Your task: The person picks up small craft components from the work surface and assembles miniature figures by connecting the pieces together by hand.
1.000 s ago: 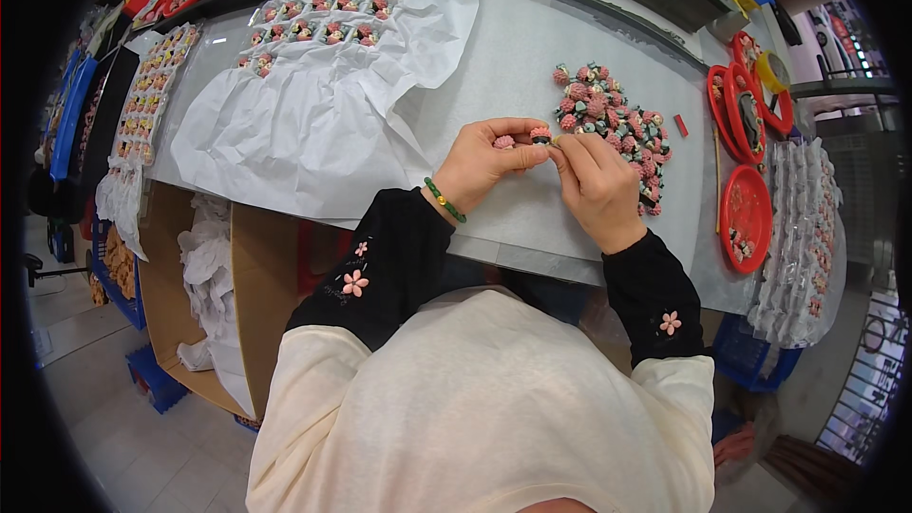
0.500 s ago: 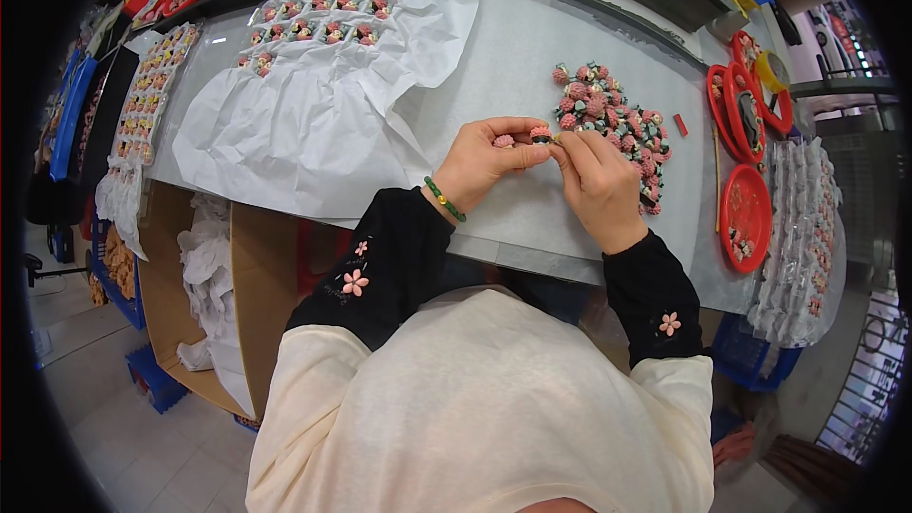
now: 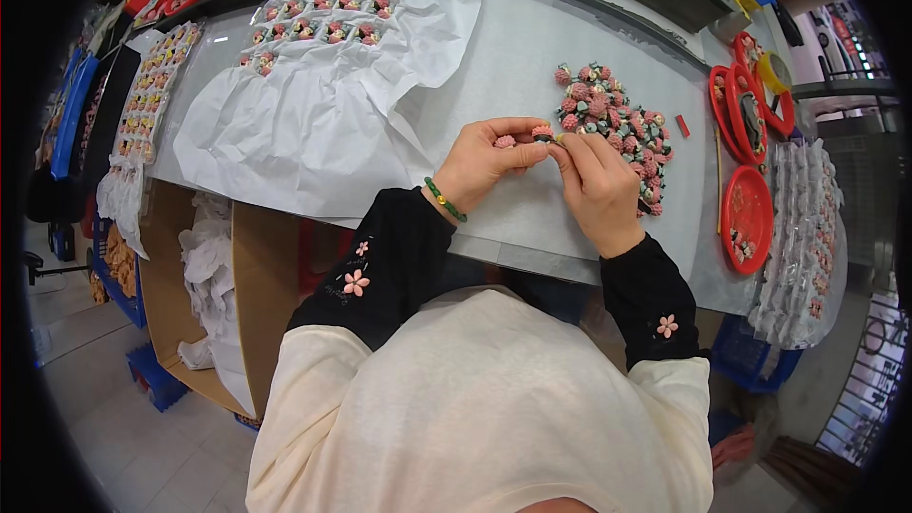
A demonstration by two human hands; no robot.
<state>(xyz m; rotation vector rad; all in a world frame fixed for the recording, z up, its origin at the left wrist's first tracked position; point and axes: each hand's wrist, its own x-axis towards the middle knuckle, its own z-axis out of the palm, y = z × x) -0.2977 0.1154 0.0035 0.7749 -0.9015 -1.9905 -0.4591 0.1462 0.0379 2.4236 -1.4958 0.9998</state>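
Note:
My left hand (image 3: pixel 486 158) pinches a small pink-topped figurine (image 3: pixel 542 133) with a dark band, between thumb and forefinger. Another pink piece (image 3: pixel 504 142) sits in the crook of the same hand's fingers. My right hand (image 3: pixel 601 184) meets the left at the figurine, thumb and fingertips pressed together on its right side; what exactly they grip is too small to make out. Just beyond and to the right lies a heap of similar pink, dark and cream figurines (image 3: pixel 598 106), loose on the grey table (image 3: pixel 513 57).
White paper (image 3: pixel 313 147) and a compartment tray of figurines (image 3: pixel 334 6) lie at the left back. Red dishes (image 3: pixel 747 218) and bagged trays (image 3: pixel 796 247) stand on the right, near a small red stick (image 3: pixel 682 125). An open cardboard box (image 3: pixel 258 294) is below the table's left edge.
Both hands stay in the same place with the figurine between them. My right wrist and forearm have shifted very slightly; nothing has been let go.

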